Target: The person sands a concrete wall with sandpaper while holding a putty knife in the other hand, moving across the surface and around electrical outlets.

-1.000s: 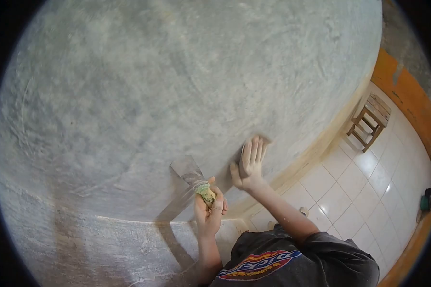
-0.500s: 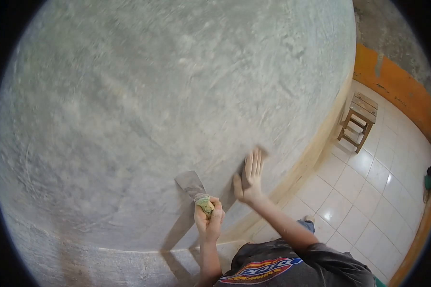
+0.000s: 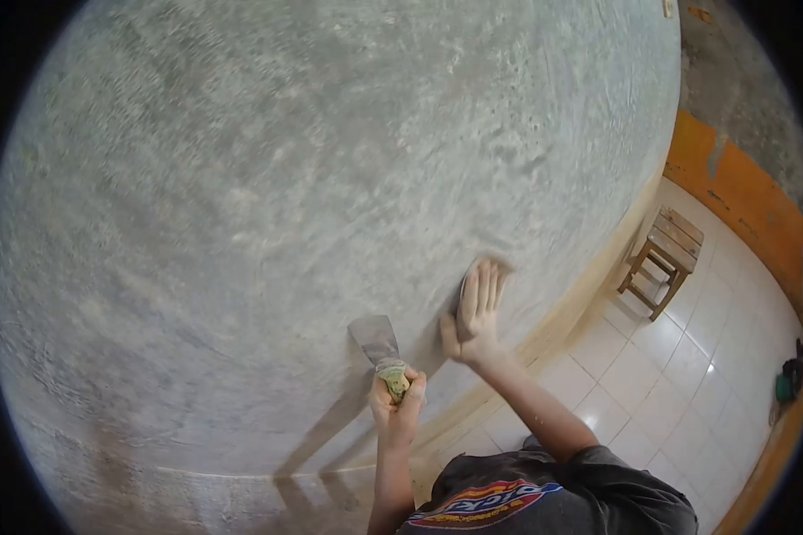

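A wide-bladed scraper with a greenish-yellow handle is held in my left hand, its blade pointing up beside the grey wall. Whether the blade touches the wall I cannot tell. To the right, my right hand lies against the wall, fingers stretched and side by side, thumb out to the left. Under its palm and fingers a thin flat piece with a dark edge shows, mostly hidden. The wall has mottled grey patches and streaks.
A small wooden stool stands on the white tiled floor at right. Behind it runs an orange wall band. Dark and green items lie at the far right edge. A pale ledge runs below the wall.
The view has shifted, so the stool sits lower. My right hand has moved slightly up the wall with the flat piece. My left hand and the scraper appear slightly further right.
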Demonstrator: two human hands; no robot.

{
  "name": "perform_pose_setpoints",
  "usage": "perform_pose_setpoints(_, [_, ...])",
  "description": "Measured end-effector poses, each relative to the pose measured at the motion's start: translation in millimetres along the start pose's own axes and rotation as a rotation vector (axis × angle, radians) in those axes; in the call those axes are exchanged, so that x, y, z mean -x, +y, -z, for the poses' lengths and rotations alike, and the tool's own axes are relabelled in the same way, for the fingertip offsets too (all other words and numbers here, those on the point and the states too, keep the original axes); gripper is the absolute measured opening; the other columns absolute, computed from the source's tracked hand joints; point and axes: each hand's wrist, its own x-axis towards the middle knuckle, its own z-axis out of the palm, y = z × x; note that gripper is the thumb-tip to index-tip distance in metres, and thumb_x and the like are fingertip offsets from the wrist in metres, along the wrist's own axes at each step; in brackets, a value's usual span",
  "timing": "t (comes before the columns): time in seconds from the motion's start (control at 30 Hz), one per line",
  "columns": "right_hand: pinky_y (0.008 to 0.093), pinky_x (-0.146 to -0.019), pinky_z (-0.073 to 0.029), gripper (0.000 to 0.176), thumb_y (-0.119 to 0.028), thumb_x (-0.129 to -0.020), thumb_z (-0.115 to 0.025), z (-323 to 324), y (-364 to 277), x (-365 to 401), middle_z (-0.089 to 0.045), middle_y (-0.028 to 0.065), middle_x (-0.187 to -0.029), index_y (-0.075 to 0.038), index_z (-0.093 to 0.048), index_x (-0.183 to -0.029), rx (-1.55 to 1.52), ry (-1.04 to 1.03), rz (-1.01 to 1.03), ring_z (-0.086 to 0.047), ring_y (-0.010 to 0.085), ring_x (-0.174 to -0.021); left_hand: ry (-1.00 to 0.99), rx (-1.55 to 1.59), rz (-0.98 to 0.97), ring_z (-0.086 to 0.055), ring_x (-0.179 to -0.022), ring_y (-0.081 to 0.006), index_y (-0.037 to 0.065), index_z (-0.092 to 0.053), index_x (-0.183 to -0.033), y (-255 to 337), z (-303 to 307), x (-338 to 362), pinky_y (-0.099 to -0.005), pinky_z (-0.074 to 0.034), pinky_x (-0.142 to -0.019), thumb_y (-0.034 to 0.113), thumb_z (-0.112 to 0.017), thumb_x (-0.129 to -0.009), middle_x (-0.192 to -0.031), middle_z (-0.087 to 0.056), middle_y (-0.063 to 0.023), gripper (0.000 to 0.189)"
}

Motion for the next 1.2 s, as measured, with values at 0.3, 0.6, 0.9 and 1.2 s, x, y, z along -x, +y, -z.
perform_pose_setpoints(0.3, [0.0644, -0.108, -0.007, 0.075, -0.026, -0.085, -0.056, 60.2, 49.2, -78.2, -0.021, 0.0340, -0.147, 0.013, -0.025, -0.140, 0.006, -0.089, 0.005, -0.013, 0.0521, -0.138, 0.031, 0.049, -0.036, -0.044, -0.051, -0.0051, 0.006, -0.048, -0.106, -0.2, -89.9, -31.1, -0.0203, -0.032, -0.042, -0.001, -0.060, -0.085, -0.079, -0.050, -0.0010, 0.026])
perform_pose_setpoints(0.6, [0.0685, -0.106, -0.008, 0.076, -0.022, -0.082, -0.060, 28.0, 80.9, 42.0, -0.022, 0.0393, -0.143, 0.015, -0.025, -0.138, 0.045, -0.152, 0.025, -0.016, 0.0555, -0.135, -0.230, 0.243, -0.159, -0.050, -0.054, -0.0116, 0.003, -0.033, -0.126, 5.1, -96.3, -40.9, -0.0225, -0.038, -0.041, 0.009, -0.055, -0.088, -0.097, -0.049, -0.0082, 0.045])
perform_pose_setpoints(0.9, [0.0621, -0.110, -0.008, 0.073, -0.021, -0.086, -0.053, 90.1, 84.9, -142.1, -0.017, 0.0345, -0.148, 0.013, -0.020, -0.142, 0.078, -0.016, 0.016, -0.013, 0.0498, -0.139, -0.262, 0.079, -0.075, -0.049, -0.058, -0.0100, -0.005, -0.024, -0.133, 24.5, -116.1, -45.7, -0.0225, -0.041, -0.046, 0.014, -0.052, -0.094, -0.094, -0.047, -0.0059, 0.052])
perform_pose_setpoints(1.2, [0.0660, -0.105, -0.014, 0.069, -0.023, -0.080, -0.059, 66.2, 132.6, -36.3, -0.035, 0.0357, -0.137, 0.016, -0.036, -0.131, 0.076, -0.168, 0.059, -0.030, 0.0524, -0.129, -0.192, 0.049, -0.105, -0.050, -0.054, -0.0122, -0.001, -0.024, -0.139, 2.0, -163.8, -64.5, -0.0240, -0.040, -0.040, 0.010, -0.052, -0.092, -0.102, -0.047, -0.0072, 0.056])
